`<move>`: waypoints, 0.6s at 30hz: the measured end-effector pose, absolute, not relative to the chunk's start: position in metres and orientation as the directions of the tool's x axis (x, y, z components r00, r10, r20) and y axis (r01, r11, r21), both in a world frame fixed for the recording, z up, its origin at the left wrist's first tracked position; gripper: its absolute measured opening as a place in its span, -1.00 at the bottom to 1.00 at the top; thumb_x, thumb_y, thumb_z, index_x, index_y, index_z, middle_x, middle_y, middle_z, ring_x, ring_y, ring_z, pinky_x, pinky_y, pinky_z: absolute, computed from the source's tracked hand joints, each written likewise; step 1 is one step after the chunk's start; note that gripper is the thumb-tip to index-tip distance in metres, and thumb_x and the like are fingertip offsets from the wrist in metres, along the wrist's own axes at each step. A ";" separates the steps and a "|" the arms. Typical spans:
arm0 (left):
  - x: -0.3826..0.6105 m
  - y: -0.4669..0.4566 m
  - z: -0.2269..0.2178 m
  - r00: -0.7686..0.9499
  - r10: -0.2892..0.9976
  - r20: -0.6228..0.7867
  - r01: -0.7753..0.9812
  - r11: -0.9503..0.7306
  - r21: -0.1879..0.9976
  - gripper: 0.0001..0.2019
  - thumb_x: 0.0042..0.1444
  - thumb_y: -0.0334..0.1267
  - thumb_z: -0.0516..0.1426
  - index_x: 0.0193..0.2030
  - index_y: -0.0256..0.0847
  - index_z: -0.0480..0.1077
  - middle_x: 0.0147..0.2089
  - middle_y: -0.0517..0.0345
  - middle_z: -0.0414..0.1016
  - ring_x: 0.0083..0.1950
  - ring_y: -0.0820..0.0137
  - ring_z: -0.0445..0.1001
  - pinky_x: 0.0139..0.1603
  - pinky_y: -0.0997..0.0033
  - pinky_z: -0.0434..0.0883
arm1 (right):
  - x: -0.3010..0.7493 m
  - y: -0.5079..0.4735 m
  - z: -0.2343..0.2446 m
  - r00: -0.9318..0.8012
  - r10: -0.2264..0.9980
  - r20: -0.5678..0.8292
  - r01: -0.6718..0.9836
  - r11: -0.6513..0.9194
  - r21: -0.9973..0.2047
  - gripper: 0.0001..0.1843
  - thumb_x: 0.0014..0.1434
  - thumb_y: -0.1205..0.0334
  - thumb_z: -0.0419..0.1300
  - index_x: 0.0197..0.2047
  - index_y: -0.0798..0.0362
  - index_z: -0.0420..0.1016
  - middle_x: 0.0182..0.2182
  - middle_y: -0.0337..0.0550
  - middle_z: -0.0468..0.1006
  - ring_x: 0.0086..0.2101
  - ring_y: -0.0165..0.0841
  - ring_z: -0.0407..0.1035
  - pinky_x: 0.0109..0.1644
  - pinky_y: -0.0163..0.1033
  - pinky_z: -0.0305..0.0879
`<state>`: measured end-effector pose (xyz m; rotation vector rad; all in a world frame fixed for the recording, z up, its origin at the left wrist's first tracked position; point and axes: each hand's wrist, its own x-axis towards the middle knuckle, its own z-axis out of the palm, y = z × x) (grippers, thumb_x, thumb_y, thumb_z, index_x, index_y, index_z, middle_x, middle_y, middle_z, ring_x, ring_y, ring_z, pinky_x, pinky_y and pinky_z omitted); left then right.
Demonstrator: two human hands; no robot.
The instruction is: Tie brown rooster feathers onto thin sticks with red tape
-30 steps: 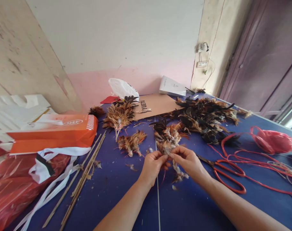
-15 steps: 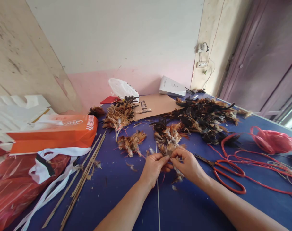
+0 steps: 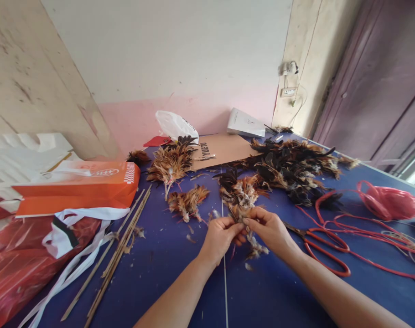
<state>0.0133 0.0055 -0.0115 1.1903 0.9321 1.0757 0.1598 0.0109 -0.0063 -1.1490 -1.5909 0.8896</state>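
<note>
My left hand and my right hand meet over the middle of the blue table. Both pinch a small bunch of brown feathers, whose tips poke up above the fingers. How the quills sit between the fingertips is hidden. A downy feather tuft hangs or lies just below the right fingers; I cannot tell which. Directly behind the hands lies a loose heap of brown and black feathers. A smaller tied-looking feather cluster is left of them, and scissors with red handles lie right of my right hand.
A large dark feather pile spreads at the back right, near pink plastic twine. A feather bundle on sticks rests by brown cardboard. Thin sticks and an orange bag occupy the left side.
My right hand has shifted slightly, and its fingers have moved on the feather bunch. More of the downy tuft below them shows. The view has moved a little.
</note>
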 end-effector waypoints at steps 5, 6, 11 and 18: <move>0.014 0.005 -0.014 0.305 0.952 -0.026 -0.106 0.061 0.992 -0.78 -0.14 -0.18 0.21 -0.57 -0.34 0.44 -0.64 0.16 0.39 -0.62 0.54 0.33 -0.58 0.57 0.27 | 0.157 0.009 -0.010 -0.097 0.944 0.315 0.262 0.330 -0.907 -0.81 -0.05 0.15 0.17 -0.56 0.09 0.35 -0.58 -0.26 0.37 -0.50 -0.45 0.26 -0.39 -0.35 0.20; 0.013 0.005 -0.015 0.305 0.952 -0.021 -0.105 0.055 0.993 -0.77 -0.15 -0.17 0.21 -0.57 -0.34 0.43 -0.63 0.16 0.39 -0.62 0.54 0.33 -0.58 0.56 0.27 | 0.157 0.009 -0.009 -0.105 0.944 0.314 0.257 0.330 -0.908 -0.81 -0.06 0.15 0.18 -0.56 0.09 0.36 -0.58 -0.26 0.37 -0.50 -0.45 0.26 -0.39 -0.35 0.20; 0.009 0.009 -0.017 0.228 0.973 -0.028 -0.156 0.065 0.986 -0.75 -0.14 -0.13 0.20 -0.53 -0.33 0.43 -0.55 0.11 0.44 -0.57 0.52 0.35 -0.58 0.58 0.25 | 0.169 0.018 -0.005 -0.032 0.977 0.210 0.173 0.212 -0.962 -0.76 -0.06 0.07 0.16 -0.50 0.11 0.40 -0.58 -0.26 0.40 -0.55 -0.47 0.24 -0.44 -0.36 0.17; 0.001 0.020 -0.021 0.024 0.994 -0.109 -0.376 0.110 0.920 -0.78 -0.22 -0.18 0.26 -0.48 -0.31 0.45 -0.47 0.13 0.45 -0.50 0.57 0.35 -0.56 0.65 0.22 | 0.215 0.052 -0.015 0.269 0.949 0.162 0.318 0.071 -0.946 -0.72 -0.11 0.06 0.15 -0.44 0.13 0.47 -0.63 -0.24 0.42 -0.59 -0.44 0.24 -0.49 -0.33 0.14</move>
